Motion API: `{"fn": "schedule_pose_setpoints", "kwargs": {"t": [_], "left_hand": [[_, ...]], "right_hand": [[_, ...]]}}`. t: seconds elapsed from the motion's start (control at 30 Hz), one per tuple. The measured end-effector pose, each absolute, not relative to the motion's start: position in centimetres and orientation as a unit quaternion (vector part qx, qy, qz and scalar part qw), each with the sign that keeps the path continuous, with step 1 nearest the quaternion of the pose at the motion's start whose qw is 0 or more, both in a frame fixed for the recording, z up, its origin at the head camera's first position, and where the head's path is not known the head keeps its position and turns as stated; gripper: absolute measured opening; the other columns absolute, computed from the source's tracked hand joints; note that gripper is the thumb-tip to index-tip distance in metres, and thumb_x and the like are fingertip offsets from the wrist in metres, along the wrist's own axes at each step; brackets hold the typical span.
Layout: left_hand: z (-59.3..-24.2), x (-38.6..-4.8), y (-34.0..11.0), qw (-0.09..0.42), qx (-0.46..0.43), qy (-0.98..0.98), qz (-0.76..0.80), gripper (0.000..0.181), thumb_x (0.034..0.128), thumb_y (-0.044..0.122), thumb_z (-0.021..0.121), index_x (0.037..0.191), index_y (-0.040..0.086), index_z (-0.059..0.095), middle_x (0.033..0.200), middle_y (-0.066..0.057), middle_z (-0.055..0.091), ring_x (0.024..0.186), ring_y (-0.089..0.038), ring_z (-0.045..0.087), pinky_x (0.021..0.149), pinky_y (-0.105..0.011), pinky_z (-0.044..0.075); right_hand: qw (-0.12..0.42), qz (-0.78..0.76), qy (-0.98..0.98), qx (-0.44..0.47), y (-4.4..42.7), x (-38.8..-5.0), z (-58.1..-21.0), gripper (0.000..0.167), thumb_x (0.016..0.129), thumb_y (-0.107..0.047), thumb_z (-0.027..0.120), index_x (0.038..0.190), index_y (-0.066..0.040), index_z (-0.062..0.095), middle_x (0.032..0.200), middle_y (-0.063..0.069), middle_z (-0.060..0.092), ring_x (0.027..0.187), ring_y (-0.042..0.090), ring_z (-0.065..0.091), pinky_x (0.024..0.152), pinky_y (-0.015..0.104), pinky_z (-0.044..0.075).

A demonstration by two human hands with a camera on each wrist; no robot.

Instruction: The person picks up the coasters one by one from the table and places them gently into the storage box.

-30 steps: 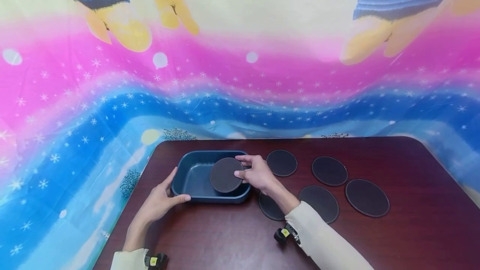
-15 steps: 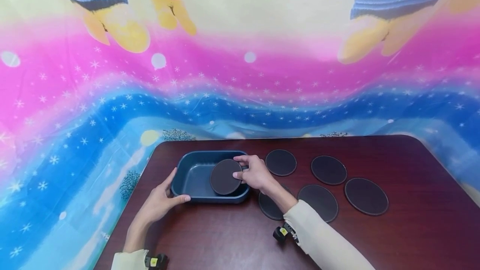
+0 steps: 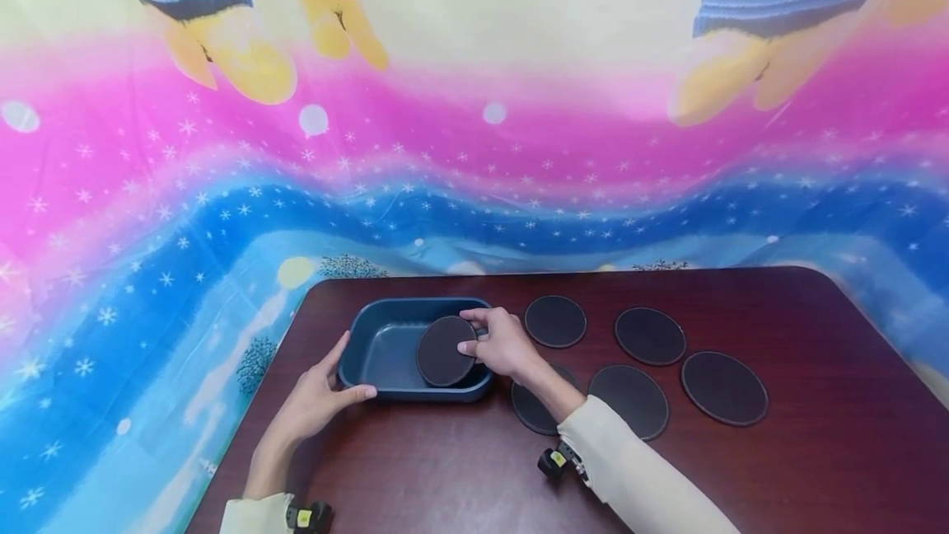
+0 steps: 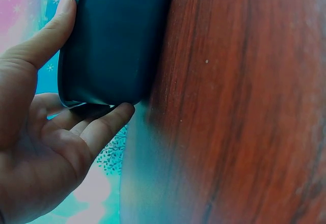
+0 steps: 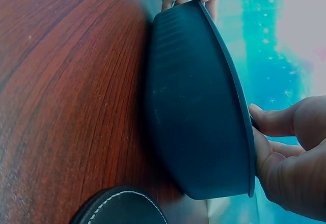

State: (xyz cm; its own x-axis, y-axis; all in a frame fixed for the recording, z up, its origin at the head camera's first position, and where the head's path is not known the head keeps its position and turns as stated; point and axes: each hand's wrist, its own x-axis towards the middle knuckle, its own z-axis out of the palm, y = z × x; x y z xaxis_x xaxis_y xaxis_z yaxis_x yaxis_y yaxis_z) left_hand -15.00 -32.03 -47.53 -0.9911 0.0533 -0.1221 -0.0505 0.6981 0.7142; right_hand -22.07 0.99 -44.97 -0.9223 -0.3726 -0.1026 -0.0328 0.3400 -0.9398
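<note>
A dark blue-green rectangular tray [image 3: 385,392] stands at the table's back left. My left hand [image 3: 315,398] holds its left end, thumb on the front rim and fingers round the outer wall; the left wrist view shows this hand [image 4: 56,122] against the tray's side [image 4: 117,40]. At the tray's right end my right hand [image 3: 506,344] pinches the edge of a round dark brown coaster [image 3: 445,351], which is tilted inside the tray. In the right wrist view the tray wall [image 5: 198,102] hides most of that coaster, beside my right hand [image 5: 295,158].
Several dark round coasters lie flat on the table [image 3: 445,468] right of the tray, among them a back one [image 3: 556,321], a far-right one [image 3: 724,388] and one [image 3: 535,410] partly under my right forearm. A printed cloth [image 3: 474,147] hangs behind the table.
The coaster in my right hand has sunk slightly lower into the tray, and the right hand has shifted a little left. My left hand has stayed on the tray.
</note>
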Motion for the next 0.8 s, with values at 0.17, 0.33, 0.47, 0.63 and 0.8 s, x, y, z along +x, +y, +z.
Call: {"fn": "schedule_pose_setpoints", "kwargs": {"t": [0.17, 0.33, 0.47, 0.63, 0.8], "left_hand": [[-47.4, -15.0, -31.9, 0.070, 0.000, 0.915, 0.397, 0.112, 0.0935, 0.045, 0.084, 0.175, 0.019, 0.011, 0.159, -0.028, 0.054, 0.142, -0.042, 0.061, 0.106, -0.051, 0.058], [-47.4, -14.9, -31.8, 0.070, -0.001, 0.911, 0.407, 0.112, 0.0930, 0.042, 0.085, 0.175, 0.019, 0.012, 0.155, -0.027, 0.059, 0.139, -0.039, 0.064, 0.099, -0.042, 0.060], [-47.4, -14.9, -31.8, 0.070, -0.002, 0.911, 0.407, 0.113, 0.0923, 0.042, 0.086, 0.175, 0.018, 0.013, 0.151, -0.026, 0.063, 0.132, -0.035, 0.069, 0.091, -0.035, 0.058], [-47.3, -14.9, -31.9, 0.073, -0.006, 0.910, 0.408, 0.112, 0.0924, 0.040, 0.086, 0.175, 0.020, 0.013, 0.143, -0.025, 0.068, 0.112, -0.025, 0.069, 0.077, -0.029, 0.051], [-47.2, -14.8, -31.9, 0.075, -0.004, 0.911, 0.406, 0.112, 0.0930, 0.041, 0.086, 0.175, 0.021, 0.012, 0.152, -0.027, 0.061, 0.131, -0.034, 0.069, 0.084, -0.028, 0.056]], "right_hand": [[0.151, -0.515, 0.831, -0.147, 0.8, -21.8, -44.4, 0.051, 0.101, -0.007, 0.073, 0.150, -0.003, 0.062, 0.146, 0.025, 0.064, 0.079, 0.015, 0.076, 0.077, 0.032, 0.063], [0.141, -0.422, 0.873, -0.201, 0.4, -21.1, -43.5, 0.054, 0.105, -0.018, 0.071, 0.155, -0.005, 0.057, 0.123, 0.025, 0.076, 0.058, 0.013, 0.044, 0.072, 0.032, 0.047], [0.112, -0.414, 0.876, -0.220, 0.8, -20.5, -42.9, 0.057, 0.105, -0.022, 0.071, 0.159, -0.011, 0.054, 0.107, 0.018, 0.080, 0.061, 0.019, 0.051, 0.069, 0.031, 0.046], [0.087, -0.483, 0.844, -0.218, 2.1, -20.6, -43.3, 0.056, 0.104, -0.019, 0.073, 0.157, -0.012, 0.056, 0.144, 0.017, 0.070, 0.104, 0.029, 0.080, 0.089, 0.040, 0.064], [0.087, -0.535, 0.816, -0.203, 3.7, -20.6, -43.4, 0.058, 0.102, -0.018, 0.075, 0.157, -0.012, 0.056, 0.159, 0.014, 0.059, 0.140, 0.031, 0.065, 0.103, 0.044, 0.061]]}}
